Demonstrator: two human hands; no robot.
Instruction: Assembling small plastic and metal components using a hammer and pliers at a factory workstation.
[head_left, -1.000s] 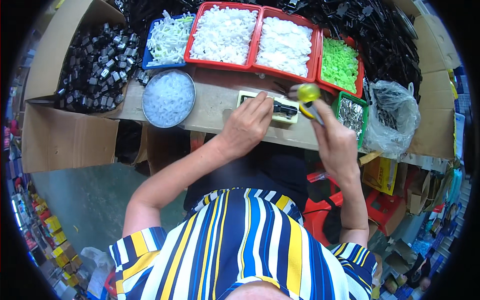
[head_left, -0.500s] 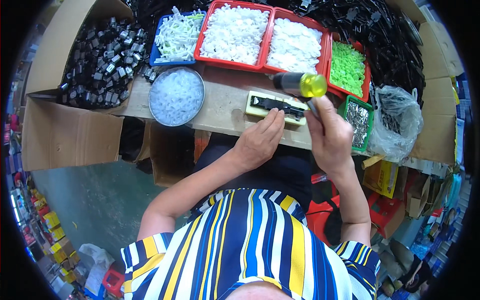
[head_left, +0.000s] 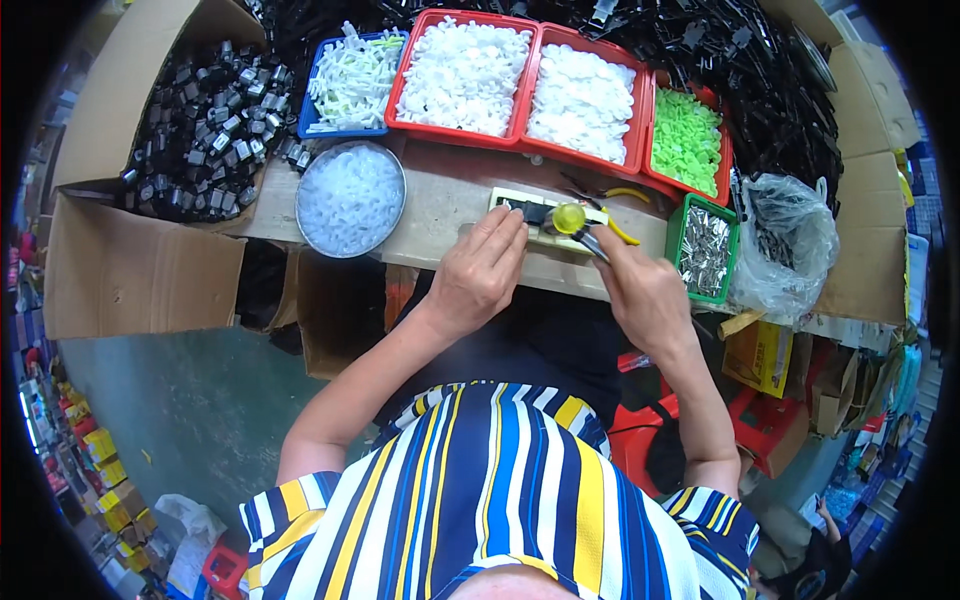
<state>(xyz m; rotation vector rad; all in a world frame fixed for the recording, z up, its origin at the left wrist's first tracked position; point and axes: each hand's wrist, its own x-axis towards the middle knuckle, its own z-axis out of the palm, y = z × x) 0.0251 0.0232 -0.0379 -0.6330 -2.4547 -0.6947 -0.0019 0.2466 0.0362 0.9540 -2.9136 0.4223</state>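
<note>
My right hand is closed round the metal handle of a two-faced mallet. Its yellow face points up, and its head is low over a cream block. A long black plastic part lies along that block. The fingers of my left hand are held together, their tips pressed on the left end of the black part. The mallet head covers the right end of the part, so I cannot tell whether it touches. Pliers with yellow handles lie on the bench just behind the mallet.
Red trays of white pieces stand behind the block, with a bin of green pieces beside them. A green tray of metal pieces and a plastic bag are right. Left are a round bowl and a carton of dark pieces.
The mallet has come down and left from its raised position to over the block, uncovering the pliers. My left hand has slid left along the black part.
</note>
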